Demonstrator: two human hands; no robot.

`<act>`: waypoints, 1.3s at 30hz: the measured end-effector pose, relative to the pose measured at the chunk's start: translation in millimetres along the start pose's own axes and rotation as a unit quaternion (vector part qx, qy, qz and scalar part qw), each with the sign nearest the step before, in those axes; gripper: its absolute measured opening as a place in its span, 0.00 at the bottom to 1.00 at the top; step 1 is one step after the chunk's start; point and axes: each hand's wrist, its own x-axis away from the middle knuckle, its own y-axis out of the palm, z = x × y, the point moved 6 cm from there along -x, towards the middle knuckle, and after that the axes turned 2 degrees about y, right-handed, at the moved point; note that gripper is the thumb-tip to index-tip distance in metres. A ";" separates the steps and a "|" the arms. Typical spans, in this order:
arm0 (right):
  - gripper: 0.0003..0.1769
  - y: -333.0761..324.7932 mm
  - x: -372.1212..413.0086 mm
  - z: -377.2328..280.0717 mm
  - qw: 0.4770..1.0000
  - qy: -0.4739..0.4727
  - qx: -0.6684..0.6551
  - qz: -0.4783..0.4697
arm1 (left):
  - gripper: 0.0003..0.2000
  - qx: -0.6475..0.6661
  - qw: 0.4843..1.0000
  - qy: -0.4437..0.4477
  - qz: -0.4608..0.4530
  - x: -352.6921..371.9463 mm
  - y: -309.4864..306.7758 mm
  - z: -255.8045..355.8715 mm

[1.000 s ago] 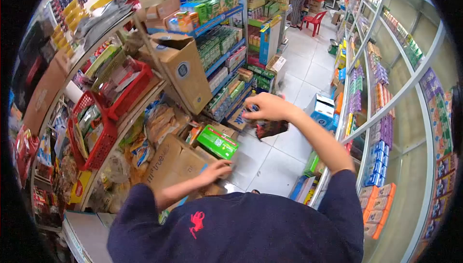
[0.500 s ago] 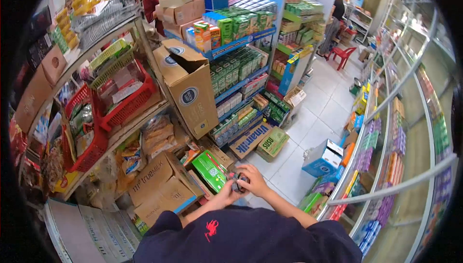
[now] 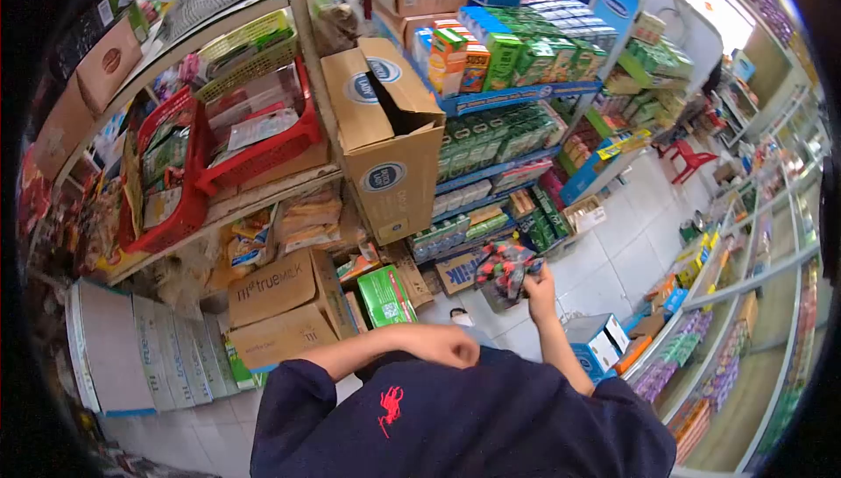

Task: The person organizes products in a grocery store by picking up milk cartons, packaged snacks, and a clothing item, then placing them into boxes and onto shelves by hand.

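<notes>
My right hand (image 3: 540,283) is raised in front of me and grips a bundle of small dark packets with red and green print (image 3: 505,269), held up before the blue drinks shelf. Close to my chest, my left hand (image 3: 449,345) is drawn in with fingers curled; I see nothing in it. Just left of that hand a green carton (image 3: 383,296) leans against an open brown "true milk" box (image 3: 273,307) on the floor.
A tall open cardboard box (image 3: 390,132) stands against the shelf upright. Red baskets (image 3: 250,141) of goods sit on the left shelf. Blue shelves (image 3: 512,92) carry green drink cartons. A blue box (image 3: 596,338) lies on the white tiled aisle; glass shelving (image 3: 753,276) lines the right.
My hands were together at the packets by the green carton. Now my right hand has lifted the bundle up and right, my left has pulled back, and my view has swung left.
</notes>
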 end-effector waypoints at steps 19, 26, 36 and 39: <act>0.20 69.5 -147.9 -12.7 0.927 -0.071 0.085 -0.359 | 0.11 -0.009 0.974 0.061 0.216 -66.9 -92.5 60.4; 0.19 62.8 -179.5 -26.2 0.918 -0.093 0.100 -0.372 | 0.15 0.006 0.869 0.377 0.321 -164.8 -104.8 195.8; 0.26 119.9 -190.4 -157.4 0.804 -0.479 0.123 -0.329 | 0.11 0.087 0.876 0.455 0.137 -155.4 -80.1 257.3; 0.26 153.7 -189.5 -195.0 0.775 -0.551 0.198 -0.239 | 0.10 -0.006 0.897 0.427 0.111 -135.7 -60.2 251.4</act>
